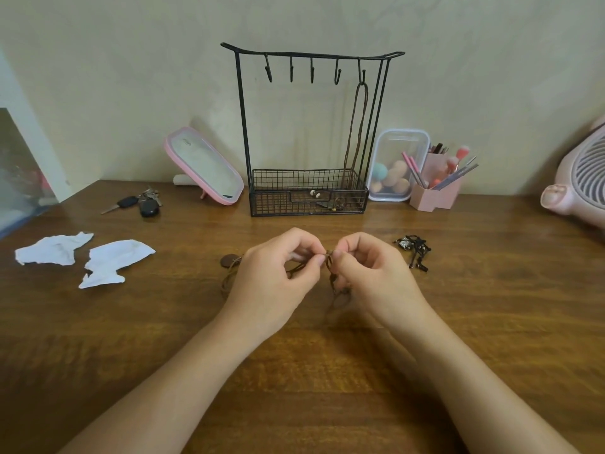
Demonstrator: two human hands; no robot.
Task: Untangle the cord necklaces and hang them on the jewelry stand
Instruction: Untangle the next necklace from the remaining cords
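Two hands meet over the desk, just in front of the stand. Your left hand and your right hand each pinch the brown cord between thumb and forefinger, and the two pinches nearly touch. Your other fingers are loosely curled in. From the pinch the cord runs under your left hand and comes out as loops on the desk at its left, beside a dark brown disc; more cord hangs below your right thumb. Whether the disc belongs to that cord cannot be told. A bundle of black cords lies on the desk right of your right hand, apart from it. On the stand, one brown necklace hangs from the rightmost hook, its lower end down in the wire basket, where a few beads show. Left of the stand are a pink mirror and keys, with two paper scraps nearer you. Right of it are a clear box of sponges, a brush holder and a pink fan
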